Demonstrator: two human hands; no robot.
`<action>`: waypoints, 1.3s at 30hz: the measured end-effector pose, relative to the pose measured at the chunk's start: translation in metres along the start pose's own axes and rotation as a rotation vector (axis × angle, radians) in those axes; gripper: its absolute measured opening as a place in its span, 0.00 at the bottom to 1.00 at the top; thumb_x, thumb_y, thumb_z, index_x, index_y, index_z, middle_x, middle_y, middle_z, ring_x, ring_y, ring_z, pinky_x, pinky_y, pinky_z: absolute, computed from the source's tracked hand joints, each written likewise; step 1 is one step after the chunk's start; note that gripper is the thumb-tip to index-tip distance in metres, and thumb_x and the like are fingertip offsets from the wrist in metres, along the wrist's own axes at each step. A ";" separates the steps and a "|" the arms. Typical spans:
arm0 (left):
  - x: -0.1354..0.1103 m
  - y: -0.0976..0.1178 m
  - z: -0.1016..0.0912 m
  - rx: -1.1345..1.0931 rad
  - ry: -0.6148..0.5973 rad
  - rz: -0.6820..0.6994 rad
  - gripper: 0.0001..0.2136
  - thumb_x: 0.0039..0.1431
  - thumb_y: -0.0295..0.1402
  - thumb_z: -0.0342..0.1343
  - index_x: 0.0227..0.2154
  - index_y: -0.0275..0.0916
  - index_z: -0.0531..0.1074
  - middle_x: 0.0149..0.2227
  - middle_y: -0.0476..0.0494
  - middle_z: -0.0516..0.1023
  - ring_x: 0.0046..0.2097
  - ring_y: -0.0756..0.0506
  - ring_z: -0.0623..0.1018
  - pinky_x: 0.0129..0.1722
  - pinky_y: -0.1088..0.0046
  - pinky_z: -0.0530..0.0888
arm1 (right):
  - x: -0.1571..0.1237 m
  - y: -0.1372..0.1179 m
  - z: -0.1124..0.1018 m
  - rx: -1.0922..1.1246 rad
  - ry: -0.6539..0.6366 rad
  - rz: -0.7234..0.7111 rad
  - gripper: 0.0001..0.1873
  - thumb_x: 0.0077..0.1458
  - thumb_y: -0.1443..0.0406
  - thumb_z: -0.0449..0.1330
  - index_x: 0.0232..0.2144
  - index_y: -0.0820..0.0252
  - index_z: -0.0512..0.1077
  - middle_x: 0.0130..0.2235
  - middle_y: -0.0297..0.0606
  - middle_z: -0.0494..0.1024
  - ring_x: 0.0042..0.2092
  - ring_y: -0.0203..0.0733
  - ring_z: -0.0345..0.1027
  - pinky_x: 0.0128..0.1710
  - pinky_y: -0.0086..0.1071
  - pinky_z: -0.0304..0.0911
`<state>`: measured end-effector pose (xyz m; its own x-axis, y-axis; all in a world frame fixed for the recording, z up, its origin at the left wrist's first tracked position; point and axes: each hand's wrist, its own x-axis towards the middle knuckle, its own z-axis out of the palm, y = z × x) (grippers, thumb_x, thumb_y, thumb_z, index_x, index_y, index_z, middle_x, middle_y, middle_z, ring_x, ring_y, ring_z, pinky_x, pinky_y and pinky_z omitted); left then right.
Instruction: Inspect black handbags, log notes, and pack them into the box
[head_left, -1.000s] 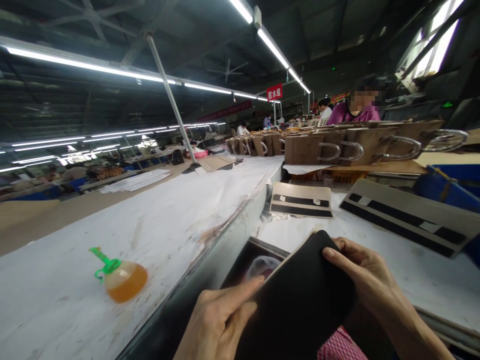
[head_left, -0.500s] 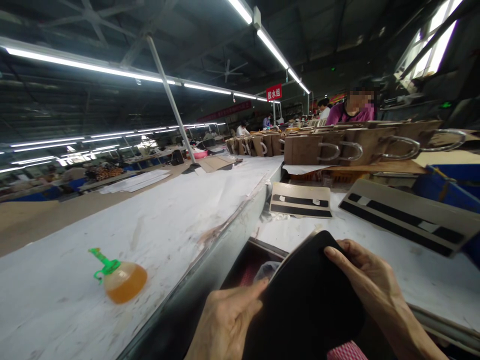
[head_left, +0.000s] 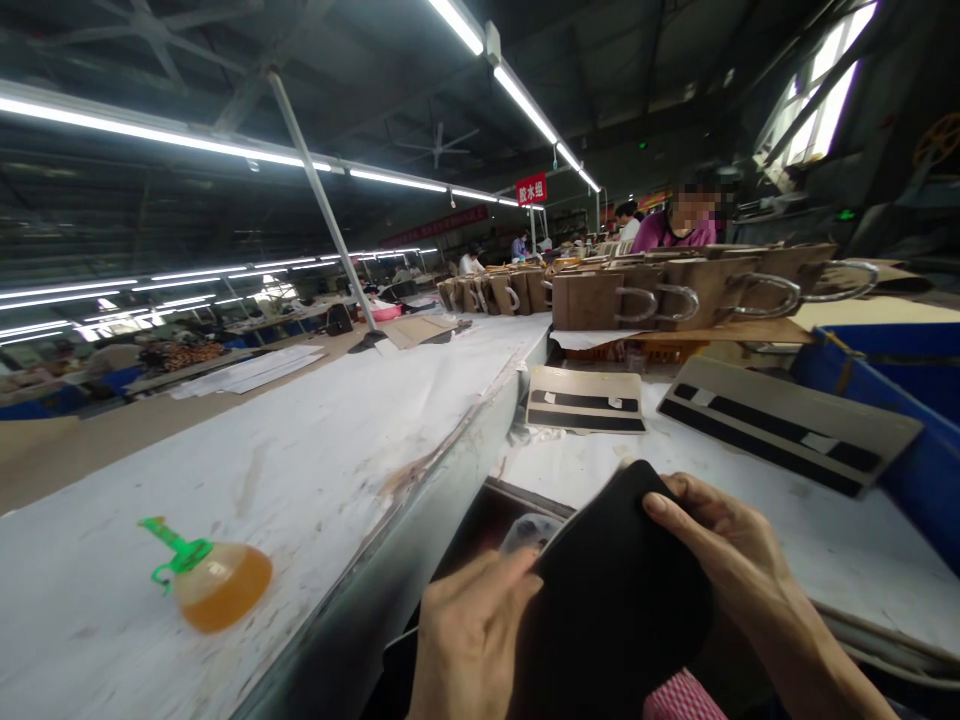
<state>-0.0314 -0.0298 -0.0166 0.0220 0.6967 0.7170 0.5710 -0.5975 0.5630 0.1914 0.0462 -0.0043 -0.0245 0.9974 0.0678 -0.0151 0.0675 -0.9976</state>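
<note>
A black panel (head_left: 615, 590) with a rounded corner and a pale edge is held up close in front of me. My right hand (head_left: 724, 545) grips its upper right edge, thumb on the black face and fingers behind. At its left edge, my left hand (head_left: 480, 620) is closed, index finger and thumb by the pale rim; this hand is slightly blurred. Beyond the panel lie two beige panels with black strips, a smaller one (head_left: 585, 381) and a larger one (head_left: 780, 400).
A green-capped bottle (head_left: 225, 590) of amber liquid stands on the white-covered table (head_left: 322, 450) to the left. Brown bags with wrapped handles (head_left: 585, 302) line the back. A blue bin (head_left: 832, 350) is at right. A person (head_left: 675, 228) in purple works behind the bags.
The view has swung slightly right, so the surroundings sit further left. My left hand has shifted a little along the panel's left edge; the right keeps its hold.
</note>
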 end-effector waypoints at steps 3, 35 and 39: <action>0.001 -0.001 -0.002 -0.019 -0.044 -0.038 0.10 0.60 0.23 0.53 0.40 0.34 0.78 0.25 0.47 0.73 0.25 0.55 0.73 0.24 0.85 0.70 | -0.002 -0.003 0.001 0.001 0.003 -0.038 0.25 0.39 0.48 0.70 0.23 0.61 0.67 0.22 0.29 0.66 0.24 0.29 0.58 0.21 0.24 0.56; 0.015 0.029 0.022 -0.047 0.200 -0.192 0.05 0.58 0.29 0.57 0.31 0.37 0.78 0.29 0.49 0.81 0.30 0.52 0.80 0.29 0.86 0.74 | -0.015 -0.013 0.009 -0.346 -0.033 -0.731 0.13 0.54 0.59 0.62 0.22 0.57 0.68 0.24 0.32 0.74 0.25 0.34 0.67 0.25 0.27 0.64; 0.013 0.029 0.020 0.018 0.252 -0.104 0.04 0.57 0.28 0.58 0.30 0.37 0.78 0.27 0.50 0.81 0.27 0.52 0.79 0.28 0.85 0.75 | -0.018 -0.014 0.013 -0.355 0.044 -0.834 0.10 0.56 0.64 0.60 0.23 0.57 0.69 0.28 0.33 0.77 0.28 0.33 0.70 0.28 0.26 0.65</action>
<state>0.0013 -0.0302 0.0007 -0.2414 0.6316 0.7367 0.5743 -0.5190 0.6331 0.1789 0.0272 0.0085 -0.1055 0.6209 0.7767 0.2979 0.7650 -0.5711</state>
